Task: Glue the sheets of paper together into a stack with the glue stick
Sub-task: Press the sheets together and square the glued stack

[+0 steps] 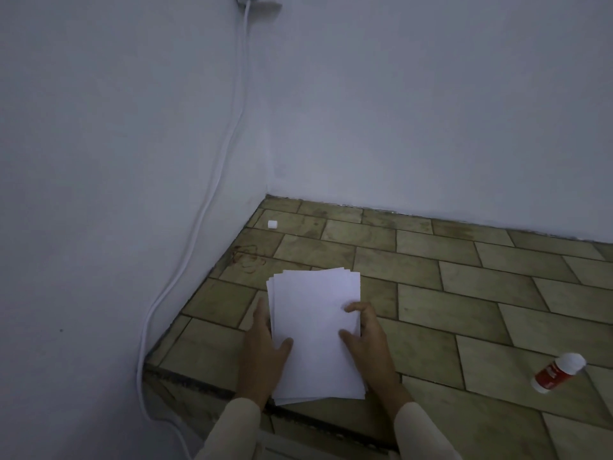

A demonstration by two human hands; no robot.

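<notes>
A stack of white paper sheets (315,330) is held over the tiled ledge, its near end past the ledge's front edge. My left hand (263,356) grips the stack's left edge, thumb on top and fingers underneath. My right hand (366,340) grips the right edge, thumb and forefinger on the top sheet. The sheets' far corners are slightly fanned. A red and white glue stick (557,373) lies on its side on the tiles far to the right, apart from both hands.
The tiled surface (447,293) meets white walls at the back and left. A small white cap-like object (272,224) sits in the far corner. A white cable (212,200) runs down the left wall. The ledge's front edge (205,390) has a dark strip.
</notes>
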